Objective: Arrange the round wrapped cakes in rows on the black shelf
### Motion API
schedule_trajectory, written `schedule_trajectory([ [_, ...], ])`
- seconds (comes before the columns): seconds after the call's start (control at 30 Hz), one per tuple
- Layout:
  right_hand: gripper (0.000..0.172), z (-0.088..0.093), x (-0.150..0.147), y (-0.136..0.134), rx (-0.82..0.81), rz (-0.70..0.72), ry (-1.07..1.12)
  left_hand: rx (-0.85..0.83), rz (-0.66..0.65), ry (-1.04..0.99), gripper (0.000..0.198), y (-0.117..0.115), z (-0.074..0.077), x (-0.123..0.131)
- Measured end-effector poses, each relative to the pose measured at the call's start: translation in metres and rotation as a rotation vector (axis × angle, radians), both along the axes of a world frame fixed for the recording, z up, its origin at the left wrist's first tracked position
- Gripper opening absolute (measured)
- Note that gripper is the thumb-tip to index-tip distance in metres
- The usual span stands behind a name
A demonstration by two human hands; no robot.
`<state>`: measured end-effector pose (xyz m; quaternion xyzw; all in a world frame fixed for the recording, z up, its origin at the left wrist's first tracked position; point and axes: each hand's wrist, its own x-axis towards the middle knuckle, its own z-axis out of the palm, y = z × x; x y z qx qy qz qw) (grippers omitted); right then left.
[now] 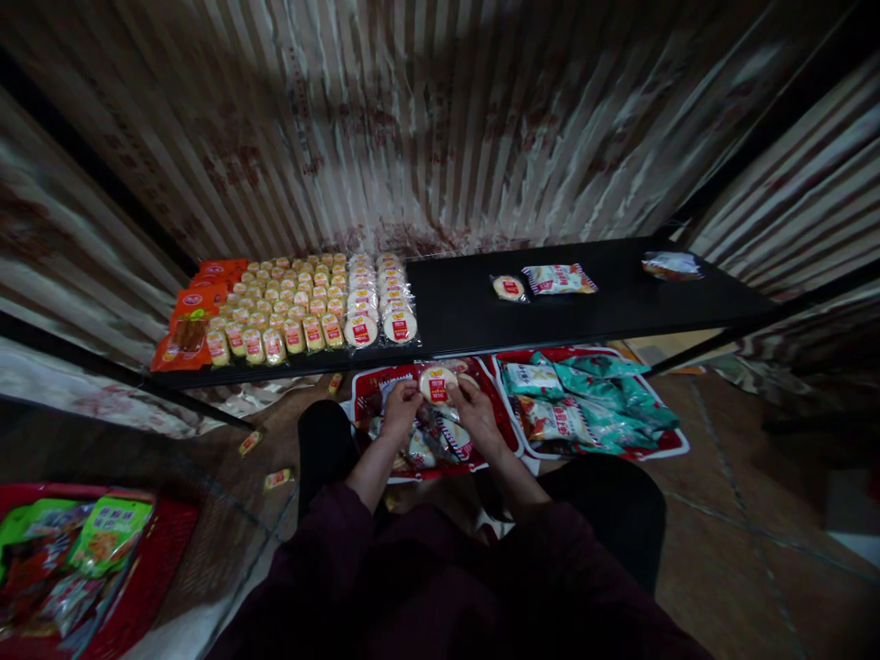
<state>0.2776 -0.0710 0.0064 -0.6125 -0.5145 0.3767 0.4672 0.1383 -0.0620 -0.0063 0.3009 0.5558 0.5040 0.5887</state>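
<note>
Fingers [414, 396] of my left hand [401, 410] and right hand [476, 414] are closed on opposite edges of one round packet [437, 384]. It sits between them, lifted just above the red tray [362, 392] on the floor and just below the front edge of the black desk [550, 307]. As I judge it, the grip is only a pinch at the rim (the wrapper looks slick), so the packet could slide out and drop among the tray's other packets. It could also knock the desk edge, where rows of packets [309, 307] lie close to the front.
</note>
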Motion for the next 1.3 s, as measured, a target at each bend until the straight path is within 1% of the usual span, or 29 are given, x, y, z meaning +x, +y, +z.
schedule_trajectory([
  [0.17,0.045,0.003,0.0,0.004,-0.025,0.032,0.007,0.001,-0.006,0.023,0.018,0.007,0.007,-0.002],
  [0.27,0.046,0.003,0.001,0.008,-0.044,0.056,0.068,0.015,-0.012,0.042,0.018,0.01,0.013,-0.004],
  [0.43,0.051,0.003,0.005,0.015,-0.032,0.032,0.089,0.036,-0.046,0.067,0.016,0.015,0.022,-0.002],
  [0.53,0.053,0.008,0.006,0.018,-0.008,0.037,0.113,0.044,-0.057,0.085,0.016,0.019,0.023,0.001],
  [0.7,0.057,0.02,0.01,0.024,-0.045,0.027,0.133,0.081,-0.056,0.124,0.013,0.028,0.025,0.006],
  [0.9,0.058,0.029,0.017,0.043,-0.04,-0.024,0.101,0.1,-0.051,0.156,0.009,0.043,0.034,0.013],
  [1.03,0.059,0.033,0.019,0.057,-0.049,-0.04,0.084,0.113,-0.037,0.155,0.007,0.054,0.044,0.018],
  [1.2,0.063,0.036,0.022,0.075,-0.036,-0.014,0.155,0.12,-0.013,0.207,0.01,0.067,0.057,0.023],
  [1.3,0.063,0.036,0.024,0.086,-0.036,-0.003,0.18,0.136,-0.009,0.226,0.013,0.073,0.06,0.026],
])
